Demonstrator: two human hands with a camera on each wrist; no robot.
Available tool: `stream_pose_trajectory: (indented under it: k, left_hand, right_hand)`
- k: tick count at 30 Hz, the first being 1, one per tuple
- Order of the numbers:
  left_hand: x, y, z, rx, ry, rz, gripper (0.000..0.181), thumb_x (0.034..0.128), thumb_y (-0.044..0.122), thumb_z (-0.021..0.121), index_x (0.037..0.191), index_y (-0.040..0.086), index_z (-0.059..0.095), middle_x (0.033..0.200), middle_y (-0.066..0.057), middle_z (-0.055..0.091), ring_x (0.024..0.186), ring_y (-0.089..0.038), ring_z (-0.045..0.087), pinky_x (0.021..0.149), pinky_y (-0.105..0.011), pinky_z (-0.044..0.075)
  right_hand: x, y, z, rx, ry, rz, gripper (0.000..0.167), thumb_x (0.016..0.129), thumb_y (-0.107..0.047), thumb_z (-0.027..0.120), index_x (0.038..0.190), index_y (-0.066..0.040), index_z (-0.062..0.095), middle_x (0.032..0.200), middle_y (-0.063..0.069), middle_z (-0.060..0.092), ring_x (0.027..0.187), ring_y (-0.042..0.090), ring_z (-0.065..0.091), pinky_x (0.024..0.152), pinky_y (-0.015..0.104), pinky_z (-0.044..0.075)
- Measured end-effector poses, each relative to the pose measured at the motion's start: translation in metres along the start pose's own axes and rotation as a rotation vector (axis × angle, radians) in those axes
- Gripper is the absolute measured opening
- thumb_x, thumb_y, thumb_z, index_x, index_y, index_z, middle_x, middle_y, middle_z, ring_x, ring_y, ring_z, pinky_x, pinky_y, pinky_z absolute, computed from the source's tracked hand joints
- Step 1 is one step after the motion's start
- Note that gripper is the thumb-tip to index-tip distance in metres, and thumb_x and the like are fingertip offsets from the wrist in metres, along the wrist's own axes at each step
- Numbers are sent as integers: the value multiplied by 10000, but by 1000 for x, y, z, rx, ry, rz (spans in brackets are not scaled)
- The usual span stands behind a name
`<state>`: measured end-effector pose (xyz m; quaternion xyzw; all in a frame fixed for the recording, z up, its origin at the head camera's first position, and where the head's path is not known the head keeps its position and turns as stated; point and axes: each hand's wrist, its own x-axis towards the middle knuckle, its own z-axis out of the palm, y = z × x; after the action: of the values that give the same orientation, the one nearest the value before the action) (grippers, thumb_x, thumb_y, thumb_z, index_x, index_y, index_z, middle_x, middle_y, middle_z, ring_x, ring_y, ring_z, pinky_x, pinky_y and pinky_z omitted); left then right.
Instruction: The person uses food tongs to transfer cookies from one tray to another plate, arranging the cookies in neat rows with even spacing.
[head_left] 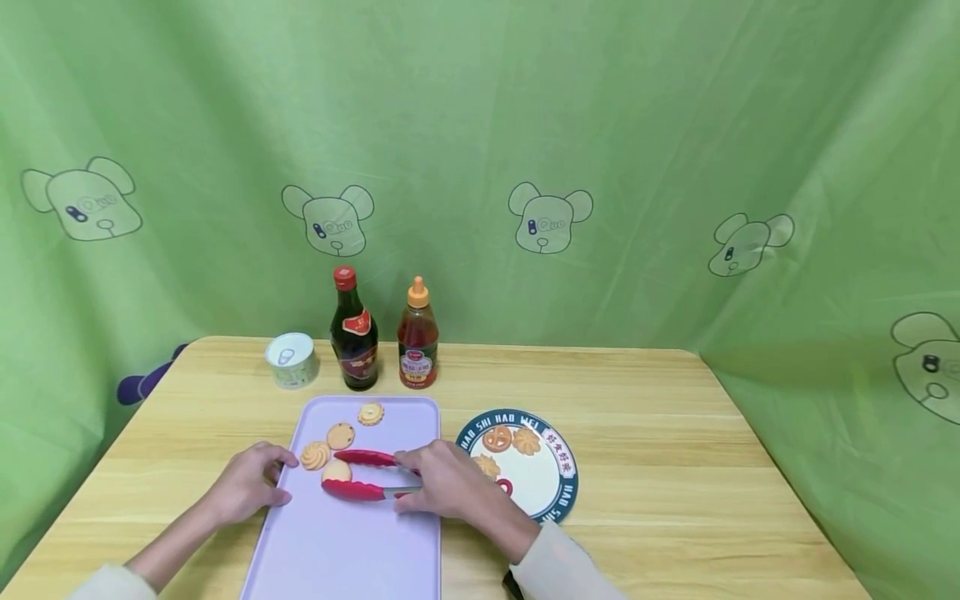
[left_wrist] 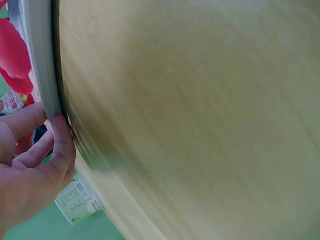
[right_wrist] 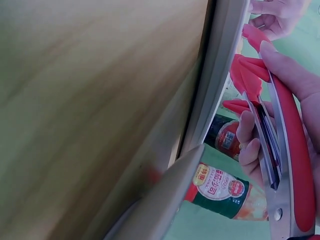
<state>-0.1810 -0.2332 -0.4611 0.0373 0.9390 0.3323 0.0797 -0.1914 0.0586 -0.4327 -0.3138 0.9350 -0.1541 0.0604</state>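
Observation:
A lavender tray (head_left: pixel 345 550) lies on the table, and my left hand (head_left: pixel 247 483) holds its left rim; in the left wrist view, thumb and fingers (left_wrist: pixel 62 145) pinch that rim. Red-tipped tongs (head_left: pixel 355 490) are gripped in my right hand (head_left: pixel 446 481) over the tray. Their two tips stand apart on either side of a plain round cookie (head_left: pixel 337 472); whether they touch it I cannot tell. Close by on the tray are a swirled cookie (head_left: pixel 315 455), a dotted round cookie (head_left: pixel 341 436) and a flower-shaped cookie (head_left: pixel 371 413).
Right of the tray, a green-rimmed plate (head_left: pixel 543 492) bears several cookies, partly hidden by my right arm. Behind the tray stand a can (head_left: pixel 292 361), a dark bottle with a red cap (head_left: pixel 355 342) and a sauce bottle (head_left: pixel 417 342). A green curtain (head_left: pixel 465 108) hangs behind the table.

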Motion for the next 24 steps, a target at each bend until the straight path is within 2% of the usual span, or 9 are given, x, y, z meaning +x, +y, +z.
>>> stream_pose_trajectory:
  k: [10,17,20,24]
  left_hand:
    - [0,0,1,1,10,7,408,642,-20,785,1026,-18,646,908,-89,578,780,-172,537,635,-256,454]
    - [-1,-1,1,-3,22,34,410,630,-16,789,1015,-17,647,895,-80,580,775,-163,542,632,-246,451]
    - [-1,-1,1,-4,19,37,410,630,-14,790,1015,-16,647,892,-74,580,774,-160,542,632,-244,448]
    - [-2,0,0,-4,24,39,412,629,-12,792,1015,-17,648,899,-77,583,778,-162,544,630,-242,449]
  right_hand:
    - [-13,15,-10,38,32,47,597,731,-409,786,1250,-163,626,1049,-1,723,590,9,460,475,152,361]
    - [-27,30,-20,65,47,105,627,718,-391,799,1268,-156,611,787,-16,664,515,27,419,431,159,340]
    - [-35,36,-25,61,51,136,625,728,-403,789,1272,-156,608,820,-3,686,524,39,417,441,167,341]
    - [-45,46,-31,62,60,174,642,732,-419,781,1285,-150,595,1035,31,715,603,53,459,468,176,365]
